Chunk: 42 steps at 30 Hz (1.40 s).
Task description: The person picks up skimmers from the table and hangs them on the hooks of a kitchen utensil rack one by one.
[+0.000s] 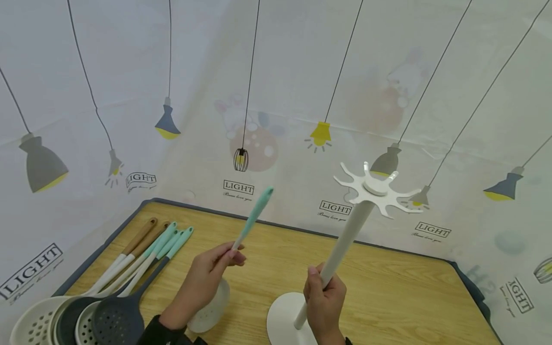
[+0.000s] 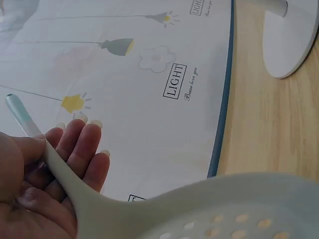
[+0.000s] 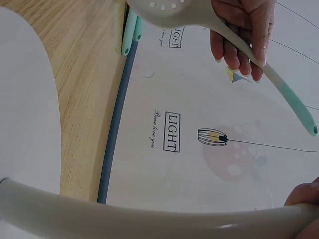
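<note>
My left hand (image 1: 202, 280) pinches the pale shaft of a skimmer (image 1: 256, 211) between thumb and fingers. Its mint-green handle end points up and away, and its round perforated head (image 3: 187, 15) hangs low beside the wrist. In the left wrist view the skimmer's neck (image 2: 82, 191) crosses the palm, with the other fingers loosely bent behind it. My right hand (image 1: 325, 299) grips the white pole (image 1: 347, 235) of a utensil stand. A ring of curved hooks (image 1: 375, 191) tops the pole, with nothing hanging on it. The stand's round base (image 1: 282, 318) is at the bottom.
Several skimmers and turners lie bunched at the left of the wooden table (image 1: 409, 287), including a dark slotted turner (image 1: 118, 318). Some handles (image 1: 177, 242) are mint-green, others brown (image 1: 140, 235). A lamp-printed sheet (image 1: 284, 72) rises behind the table's dark edge.
</note>
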{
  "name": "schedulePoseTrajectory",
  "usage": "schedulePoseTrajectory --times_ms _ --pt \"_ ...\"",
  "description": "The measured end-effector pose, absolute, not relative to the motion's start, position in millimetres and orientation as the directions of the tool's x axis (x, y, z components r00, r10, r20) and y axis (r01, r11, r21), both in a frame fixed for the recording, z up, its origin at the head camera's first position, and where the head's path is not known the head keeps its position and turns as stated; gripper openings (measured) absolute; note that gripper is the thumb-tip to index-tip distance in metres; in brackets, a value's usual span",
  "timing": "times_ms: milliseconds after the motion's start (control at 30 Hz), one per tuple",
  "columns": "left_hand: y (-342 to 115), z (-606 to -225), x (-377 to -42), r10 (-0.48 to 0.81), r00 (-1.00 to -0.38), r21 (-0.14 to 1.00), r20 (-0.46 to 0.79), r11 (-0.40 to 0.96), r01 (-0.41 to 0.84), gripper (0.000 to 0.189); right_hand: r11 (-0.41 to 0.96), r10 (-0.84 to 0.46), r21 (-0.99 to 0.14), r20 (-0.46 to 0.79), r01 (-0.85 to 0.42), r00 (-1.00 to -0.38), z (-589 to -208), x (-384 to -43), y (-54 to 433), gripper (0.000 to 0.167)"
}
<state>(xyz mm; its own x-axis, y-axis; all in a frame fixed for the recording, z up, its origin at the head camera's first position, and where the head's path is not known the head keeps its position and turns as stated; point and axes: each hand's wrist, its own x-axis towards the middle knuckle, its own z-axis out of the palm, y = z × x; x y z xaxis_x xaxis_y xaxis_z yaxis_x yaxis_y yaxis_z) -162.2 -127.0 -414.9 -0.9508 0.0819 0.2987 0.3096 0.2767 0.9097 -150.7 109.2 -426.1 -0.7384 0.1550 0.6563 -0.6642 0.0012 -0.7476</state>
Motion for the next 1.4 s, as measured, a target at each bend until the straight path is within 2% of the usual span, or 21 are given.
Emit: schedulePoseTrajectory --times_ms 67,167,533,1067,1400 --pt "-127.8 -414.1 -162.9 0.090 -0.963 0.945 0.255 0.189 0.268 0.028 0.010 0.158 -0.749 0.655 -0.662 -0.739 -427.0 -151.0 109.5 0.031" --pt "-129.2 -413.2 -163.5 0.108 -0.965 0.959 0.239 0.128 0.252 0.031 0.007 0.159 -0.749 0.655 -0.663 -0.738 -428.2 -151.7 110.0 0.030" --pt "-126.6 -396.7 -149.0 0.122 -0.931 0.937 0.345 0.005 0.348 0.035 0.016 0.175 -0.745 0.659 -0.667 -0.732 -428.0 -151.3 110.0 0.030" --pt "-122.4 -386.4 -137.9 0.136 -0.877 0.887 0.461 -0.052 0.459 0.031 -0.002 0.174 -0.743 0.659 -0.669 -0.732 -427.5 -150.9 110.5 0.030" --pt "-119.8 -383.8 -133.4 0.102 -0.845 0.852 0.524 -0.064 0.520 0.029 -0.012 0.152 -0.730 0.674 -0.684 -0.723 -427.1 -151.1 109.1 0.029"
